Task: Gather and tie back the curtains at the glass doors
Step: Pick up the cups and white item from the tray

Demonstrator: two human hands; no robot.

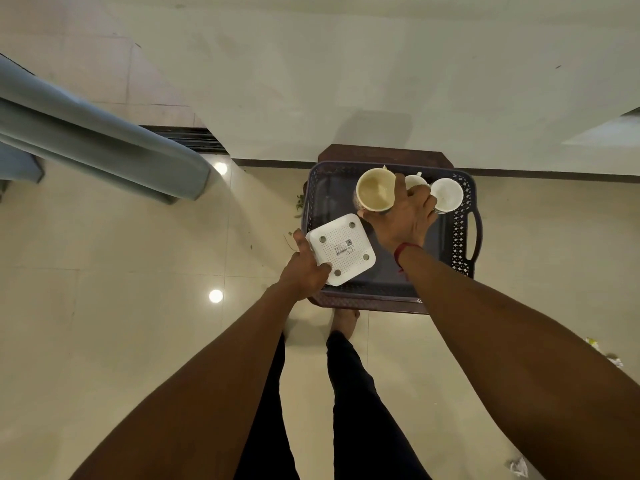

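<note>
Curtain (104, 147) hangs bunched at far left, well apart from both hands. Tray (462, 233) on stool (381, 153) holds 3 cups. Right hand (405, 220) fingers wrapped on beige cup (375, 194). Left hand (306, 268) grips white box (341, 249).

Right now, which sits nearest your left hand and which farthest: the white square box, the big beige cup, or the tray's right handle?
From the left hand:
1. White square box, held in it.
2. Big beige cup, far side of the tray, under the right hand.
3. Tray handle, far right edge.
</note>
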